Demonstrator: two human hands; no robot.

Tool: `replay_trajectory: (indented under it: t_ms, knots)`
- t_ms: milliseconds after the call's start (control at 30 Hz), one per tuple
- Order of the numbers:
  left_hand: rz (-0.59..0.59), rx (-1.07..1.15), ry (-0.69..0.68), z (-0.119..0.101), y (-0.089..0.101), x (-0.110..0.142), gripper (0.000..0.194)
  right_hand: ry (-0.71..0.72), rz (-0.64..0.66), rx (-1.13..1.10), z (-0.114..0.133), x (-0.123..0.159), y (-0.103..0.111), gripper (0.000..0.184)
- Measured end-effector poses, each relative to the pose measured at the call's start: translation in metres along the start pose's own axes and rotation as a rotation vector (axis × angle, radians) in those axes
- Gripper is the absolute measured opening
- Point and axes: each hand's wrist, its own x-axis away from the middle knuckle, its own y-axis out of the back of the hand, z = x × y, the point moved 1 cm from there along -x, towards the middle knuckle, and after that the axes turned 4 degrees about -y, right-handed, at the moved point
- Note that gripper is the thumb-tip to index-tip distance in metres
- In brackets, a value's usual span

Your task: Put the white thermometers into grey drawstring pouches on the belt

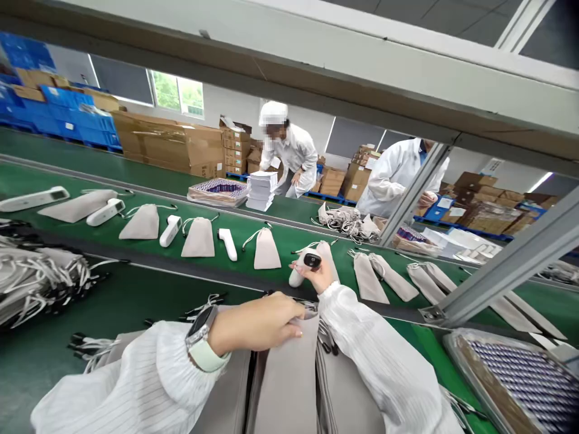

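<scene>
My left hand [260, 322], with a watch at the wrist, grips the top edge of a grey drawstring pouch [289, 374] between thumb and fingers. That pouch lies on top of a pile of similar pouches [348, 386] close to my body. Further out, my right hand [322, 278] is closed on a white handheld thermometer [297, 275] with a black end, held over the green conveyor belt [244, 280]. Part of its body is hidden by my fingers. Just behind it lies another grey pouch [326, 252].
White thermometers [227, 244] and grey pouches [266, 248] alternate along the belt. Bundled pouches [40, 277] are heaped at left. A tray of batteries [529, 374] stands at right. A metal post [511, 271] and overhead beam [289, 42] frame the space. Two co-workers [294, 150] stand opposite.
</scene>
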Motion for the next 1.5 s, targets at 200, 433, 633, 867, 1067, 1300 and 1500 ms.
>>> replay_trajectory:
  t_ms: [200,433,633,867,1067,1300,1500]
  knots:
    - [-0.108,0.093,0.114,0.017,0.001,-0.005,0.02,0.12,-0.007,-0.181,0.058,0.008,0.006,0.069]
    - [-0.299,0.207,0.074,0.015,0.006,-0.014,0.02,-0.038,0.174,-0.189,0.071,0.017,0.008,0.05]
    - [-0.615,0.147,0.059,0.018,0.007,-0.018,0.021,-0.387,0.439,0.178,0.045,0.021,-0.003,0.053]
    - [-0.599,0.209,0.147,0.02,0.01,-0.014,0.023,0.056,0.324,0.489,0.057,0.023,-0.004,0.051]
    - [-0.647,0.104,0.194,0.024,0.006,-0.018,0.022,0.1,0.326,0.516,0.044,0.033,-0.02,0.061]
    - [-0.192,0.236,0.337,0.014,0.018,0.004,0.038,0.167,-0.24,0.483,0.064,0.01,0.052,0.06]
    - [-0.601,0.613,0.169,-0.011,0.029,0.007,0.033,-0.09,0.467,0.221,0.06,0.028,0.007,0.06]
